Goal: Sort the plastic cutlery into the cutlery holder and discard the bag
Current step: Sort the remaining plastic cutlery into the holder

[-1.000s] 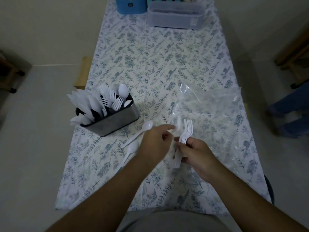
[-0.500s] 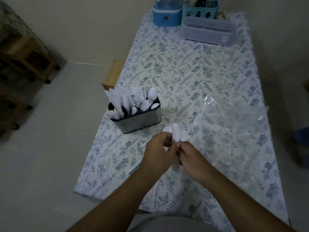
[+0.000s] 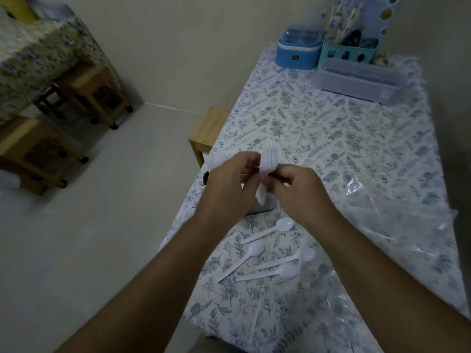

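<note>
Holding a small stack of white plastic forks (image 3: pixel 266 159) upright, tines toward 12 o'clock, the person's left hand (image 3: pixel 230 186) and right hand (image 3: pixel 297 191) meet over the near-left part of the surface (image 3: pixel 331 138), the fingers of both curled round the handles. The cutlery holder (image 3: pixel 263 206) sits directly beneath the hands and is almost wholly hidden. Four loose spoons (image 3: pixel 270 253) lie on the cloth at about 6 o'clock from the hands, and the clear bag (image 3: pixel 397 225) lies crumpled at about 4 o'clock. These forks look very light, thin and smooth, likely to slide against each other and to snap if bent; pinching the handles together as a bundle seems the safest hold. The bag looks limp and crinkly, best gathered in a fist.
</note>
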The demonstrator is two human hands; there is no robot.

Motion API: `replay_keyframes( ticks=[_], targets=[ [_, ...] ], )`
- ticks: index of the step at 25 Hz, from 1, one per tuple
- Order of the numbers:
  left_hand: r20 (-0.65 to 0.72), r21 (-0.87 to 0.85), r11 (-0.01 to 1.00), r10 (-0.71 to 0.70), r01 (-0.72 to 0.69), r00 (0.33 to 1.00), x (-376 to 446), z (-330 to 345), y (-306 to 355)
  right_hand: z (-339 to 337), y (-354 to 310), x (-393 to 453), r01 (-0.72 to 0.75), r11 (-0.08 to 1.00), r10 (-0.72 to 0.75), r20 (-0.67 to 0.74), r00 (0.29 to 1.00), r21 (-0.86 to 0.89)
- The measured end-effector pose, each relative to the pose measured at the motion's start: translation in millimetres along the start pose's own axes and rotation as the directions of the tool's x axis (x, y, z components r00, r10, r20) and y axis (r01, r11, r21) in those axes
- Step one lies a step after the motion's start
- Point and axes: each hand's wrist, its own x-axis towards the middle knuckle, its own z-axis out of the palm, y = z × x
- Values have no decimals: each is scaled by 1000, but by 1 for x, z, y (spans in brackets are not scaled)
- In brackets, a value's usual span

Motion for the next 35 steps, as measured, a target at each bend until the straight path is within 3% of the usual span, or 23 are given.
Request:
replay_keyframes(
  ticks=[3, 8, 17, 22, 25, 27, 29, 32, 35],
  targets=[
    [-52, -52, 998, -23, 20, 998, 17, -8, -4, 8, -12, 19, 54, 998, -55, -57, 997, -32],
    [-54, -7, 996, -94, 94, 994, 16, -3, -25, 31, 2, 27, -13, 997, 9, -55, 998, -73],
    [39, 360, 931, -82, 62, 996, 22, -8, -12, 21, 17, 32, 63, 886, -88, -33, 996, -460],
    [-135, 189, 980, -33, 58, 990, -26, -5, -10, 16, 19, 2, 56, 938, -103, -122, 987, -342],
    [72, 244, 946, -238, 214, 969, -73, 17, -50, 16, 47, -35, -48, 972, 27, -93, 995, -231],
    [231, 409, 860, -421, 305, 877, -100, 37, -92, 19, 79, -61, -207, 953, 207, -22, 978, -221],
    [283, 530, 781, -530, 330, 800, -119, 51, -120, 24, 109, -84, -365, 912, 376, 27, 926, -188],
    [241, 546, 770, -521, 329, 819, -127, 59, -126, 28, 130, -108, -500, 858, 511, 92, 855, -121],
    [251, 406, 877, -377, 256, 892, -127, 67, -106, 32, 128, -121, -590, 800, 575, 141, 806, 110]
  ],
)
